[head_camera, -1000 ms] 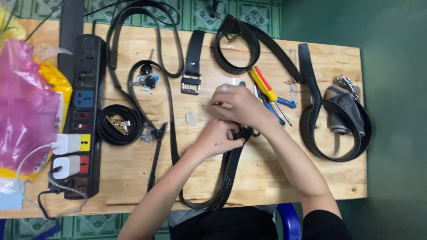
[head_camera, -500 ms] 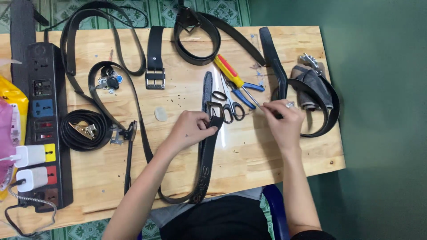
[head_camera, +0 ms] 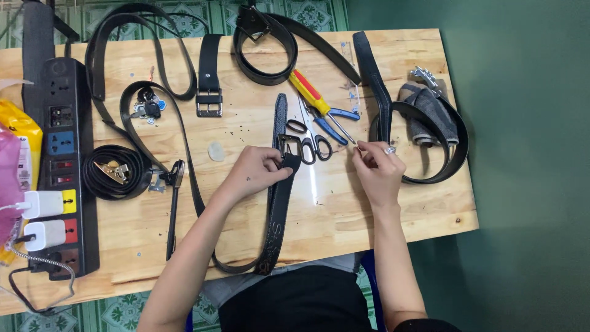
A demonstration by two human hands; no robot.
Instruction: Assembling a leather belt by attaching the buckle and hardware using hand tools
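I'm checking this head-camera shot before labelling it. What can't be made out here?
- Whatever the right hand pinches: too small.
- Belt end and buckle: covered by the left hand.
- Yellow bag: cut off by the left edge.
- Small bits beside the coiled belt: too small.

One camera only is giving this view, sitting on the person's head and looking almost straight down at the wooden table (head_camera: 381, 209). It is standing high enough that nearly the whole tabletop is fitting in, with green floor showing at the right and tiles at the top. The person's arms are entering from the bottom edge
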